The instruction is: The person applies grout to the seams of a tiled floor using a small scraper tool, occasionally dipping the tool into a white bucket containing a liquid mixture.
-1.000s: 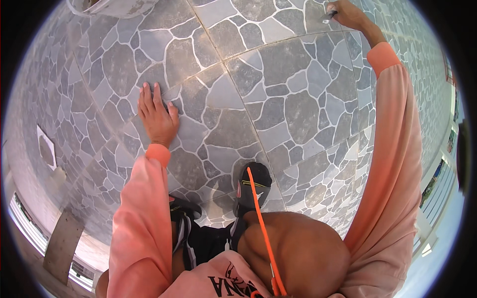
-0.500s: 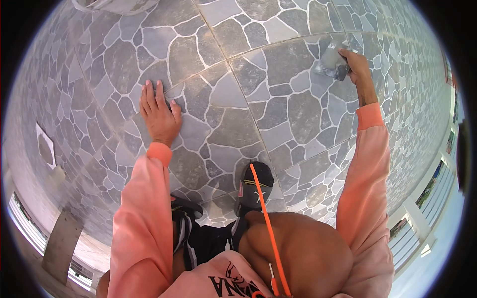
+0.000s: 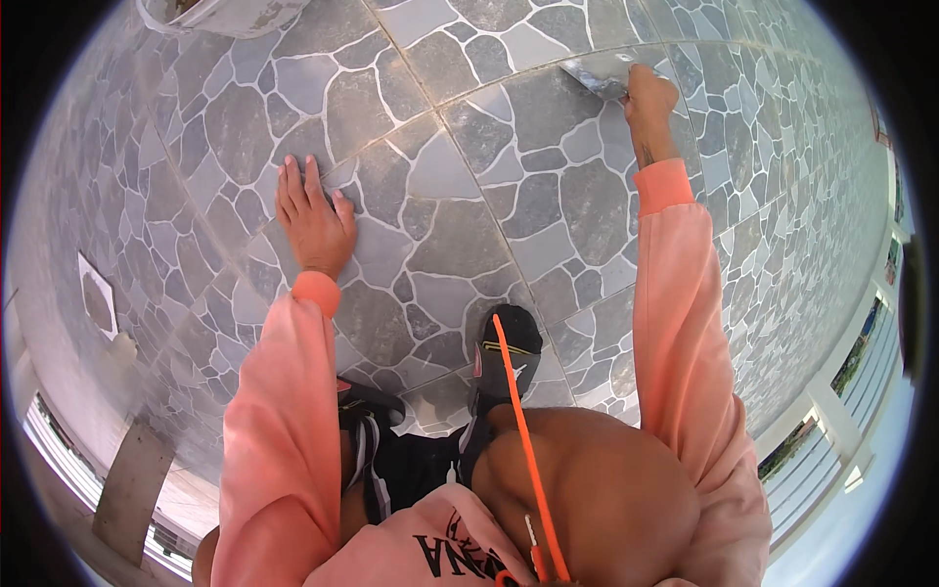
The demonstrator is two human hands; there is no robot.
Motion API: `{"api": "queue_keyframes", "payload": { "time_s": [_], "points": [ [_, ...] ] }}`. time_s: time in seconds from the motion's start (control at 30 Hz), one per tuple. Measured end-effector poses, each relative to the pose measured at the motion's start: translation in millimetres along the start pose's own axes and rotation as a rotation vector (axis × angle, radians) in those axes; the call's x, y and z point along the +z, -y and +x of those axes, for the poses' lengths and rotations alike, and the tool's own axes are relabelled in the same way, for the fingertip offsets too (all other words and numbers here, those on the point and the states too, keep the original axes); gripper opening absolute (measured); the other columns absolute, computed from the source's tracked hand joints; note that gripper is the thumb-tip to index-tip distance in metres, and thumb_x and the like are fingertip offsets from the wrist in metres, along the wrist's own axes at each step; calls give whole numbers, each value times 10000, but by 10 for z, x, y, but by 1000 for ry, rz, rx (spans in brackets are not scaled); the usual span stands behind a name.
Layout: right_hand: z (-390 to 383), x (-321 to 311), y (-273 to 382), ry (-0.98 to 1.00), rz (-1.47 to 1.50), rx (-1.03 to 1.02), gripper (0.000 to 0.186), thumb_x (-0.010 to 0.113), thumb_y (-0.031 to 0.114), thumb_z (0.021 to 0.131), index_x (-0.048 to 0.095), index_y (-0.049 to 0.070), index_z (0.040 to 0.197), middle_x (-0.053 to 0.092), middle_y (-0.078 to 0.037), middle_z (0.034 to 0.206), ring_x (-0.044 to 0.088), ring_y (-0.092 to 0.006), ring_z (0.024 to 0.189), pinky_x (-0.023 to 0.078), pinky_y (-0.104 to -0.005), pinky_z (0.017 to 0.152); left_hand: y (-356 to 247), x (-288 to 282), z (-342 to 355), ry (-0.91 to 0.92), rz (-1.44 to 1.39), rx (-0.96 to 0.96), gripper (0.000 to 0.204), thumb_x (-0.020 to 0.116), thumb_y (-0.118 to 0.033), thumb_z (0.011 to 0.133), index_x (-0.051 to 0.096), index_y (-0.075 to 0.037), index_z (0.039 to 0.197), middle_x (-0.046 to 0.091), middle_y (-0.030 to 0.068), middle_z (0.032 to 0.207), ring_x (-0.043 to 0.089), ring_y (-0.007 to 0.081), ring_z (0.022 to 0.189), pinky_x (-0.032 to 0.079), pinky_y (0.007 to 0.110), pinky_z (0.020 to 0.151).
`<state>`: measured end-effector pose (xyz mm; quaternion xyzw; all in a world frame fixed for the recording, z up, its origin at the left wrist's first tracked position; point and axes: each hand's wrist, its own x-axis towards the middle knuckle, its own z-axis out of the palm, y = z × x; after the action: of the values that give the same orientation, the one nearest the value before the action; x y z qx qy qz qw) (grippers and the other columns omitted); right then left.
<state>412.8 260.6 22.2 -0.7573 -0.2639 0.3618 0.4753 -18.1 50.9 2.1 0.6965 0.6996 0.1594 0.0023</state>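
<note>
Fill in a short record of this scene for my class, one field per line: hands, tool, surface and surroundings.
Left hand: palm down on the floor, thumb apart
Right hand: closed around the tool
Tool: flat-bladed scraper, blade extending leftward
Surface: grey stone-patterned floor, pale joint lines
Upper left: whitish bucket-like container, partly cut off

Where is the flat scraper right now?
In the head view, the scraper is at the upper right, in the right hand, near a tile joint.

Railing [image 3: 833, 423] and sky [image 3: 831, 528] show an outdoor terrace [image 3: 460, 235].
</note>
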Motion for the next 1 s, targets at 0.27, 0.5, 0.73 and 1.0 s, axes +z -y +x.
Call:
{"api": "queue_keyframes", "payload": {
  "time_s": [0.27,0.5,0.73,1.0],
  "points": [
    [-181,71,-98,-36,-95,-95,229,610,75,705,546,-138,761,586,-161,781,573,-234,679,486,-361,598,50,-40,-37,6,34,-15,634,524,-226,881,376,-50,1472,317,202,1547,290,375,1433,218,524,1158],
    [-512,513,128,91,16,41,281,668,133,736,621,-123,843,624,-168,792,618,-247,714,479,-390,559,110,-20,-76,-22,45,-16,618,508,-230,889,383,-45,1464,314,211,1546,288,376,1436,222,525,1160],
    [-1739,747,286,496,-551,22,320,629,213,808,646,-92,903,678,-188,778,659,-263,722,515,-396,656,108,-49,-110,-15,39,-36,622,517,-241,887,388,-38,1461,317,213,1543,285,387,1434,226,538,1158],
    [-2321,648,44,669,-715,-354,361,582,175,804,595,-79,1060,668,-311,954,661,-450,927,511,-487,822,81,-27,-109,-27,46,-33,645,538,-250,879,382,-27,1463,316,223,1539,290,398,1426,233,551,1154]
  ]
}}
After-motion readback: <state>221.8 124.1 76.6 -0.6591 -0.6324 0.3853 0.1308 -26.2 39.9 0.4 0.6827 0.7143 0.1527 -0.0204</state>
